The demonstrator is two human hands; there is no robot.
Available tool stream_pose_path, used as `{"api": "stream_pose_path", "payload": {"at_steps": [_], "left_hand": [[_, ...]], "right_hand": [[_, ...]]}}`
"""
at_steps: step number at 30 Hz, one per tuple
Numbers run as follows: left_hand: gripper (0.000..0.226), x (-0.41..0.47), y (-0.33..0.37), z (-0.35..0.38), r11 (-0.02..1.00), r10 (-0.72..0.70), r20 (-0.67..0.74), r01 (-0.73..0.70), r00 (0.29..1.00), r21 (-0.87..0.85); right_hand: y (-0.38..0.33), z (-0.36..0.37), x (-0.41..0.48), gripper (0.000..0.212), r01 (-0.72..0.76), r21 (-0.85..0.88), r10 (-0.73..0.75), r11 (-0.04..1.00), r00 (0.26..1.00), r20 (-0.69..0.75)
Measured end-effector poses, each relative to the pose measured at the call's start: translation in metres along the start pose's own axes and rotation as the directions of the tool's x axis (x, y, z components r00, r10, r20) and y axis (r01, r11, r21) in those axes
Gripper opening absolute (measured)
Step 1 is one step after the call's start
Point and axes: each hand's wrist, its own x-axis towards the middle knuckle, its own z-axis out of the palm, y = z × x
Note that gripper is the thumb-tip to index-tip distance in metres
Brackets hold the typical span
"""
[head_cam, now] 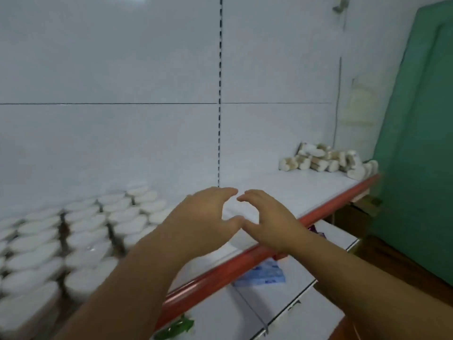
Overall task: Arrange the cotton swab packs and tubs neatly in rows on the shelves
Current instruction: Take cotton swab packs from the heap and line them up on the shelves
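Note:
Several white-lidded cotton swab tubs [81, 231] stand in close rows on the left part of the white shelf [306, 187]. A loose heap of cotton swab packs [328, 160] lies at the shelf's far right end. My left hand [203, 219] and my right hand [267, 217] hover side by side over the bare middle of the shelf. Their fingers are spread and curved toward each other, thumbs nearly touching, and they hold nothing. The picture is blurred by motion.
The shelf has a red front edge [245, 261]. A lower white shelf [294, 290] carries a blue pack [262, 276] and something green [176, 327] at its front. A green panel [421, 168] stands at the right.

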Motion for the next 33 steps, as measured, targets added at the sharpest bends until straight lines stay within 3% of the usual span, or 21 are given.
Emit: {"api": "stream_pose_path", "payload": {"at_steps": [2, 6, 9, 14, 20, 25, 28, 33], "left_hand": [[0.056, 0.049, 0.028, 0.019, 1.0, 0.015, 0.092, -0.013, 0.996, -0.021], [0.064, 0.126, 0.068, 0.059, 0.998, 0.061, 0.282, -0.052, 0.957, -0.037], [0.069, 0.167, 0.078, 0.089, 0.999, 0.049, 0.389, -0.049, 0.92, -0.009], [0.071, 0.225, 0.102, 0.143, 0.996, 0.047, 0.449, -0.075, 0.892, 0.045], [0.054, 0.299, 0.139, 0.201, 0.991, 0.134, 0.388, -0.126, 0.912, -0.047], [0.028, 0.376, 0.184, 0.253, 0.927, 0.236, 0.219, -0.152, 0.947, -0.343], [0.019, 0.432, 0.202, 0.278, 0.907, 0.199, 0.148, -0.125, 0.969, -0.402], [0.048, 0.521, 0.225, 0.319, 0.962, 0.027, 0.01, -0.023, 1.0, -0.273]], "right_hand": [[0.047, -0.039, 0.021, 0.056, -0.081, -0.155, 0.094, 0.985, 0.992, 0.08], [0.124, -0.104, 0.021, 0.062, -0.178, -0.369, 0.228, 0.912, 0.969, 0.097], [0.173, -0.13, -0.004, 0.064, -0.21, -0.409, 0.281, 0.888, 0.952, 0.121], [0.257, -0.152, -0.04, 0.064, -0.264, -0.415, 0.329, 0.871, 0.94, 0.093], [0.337, -0.177, -0.042, 0.065, -0.318, -0.381, 0.366, 0.868, 0.929, 0.059], [0.419, -0.192, -0.011, 0.058, -0.3, -0.397, 0.35, 0.867, 0.935, 0.058], [0.467, -0.206, 0.017, 0.054, -0.303, -0.388, 0.345, 0.87, 0.938, 0.042], [0.546, -0.227, 0.052, 0.051, -0.32, -0.322, 0.327, 0.891, 0.944, -0.033]]}}
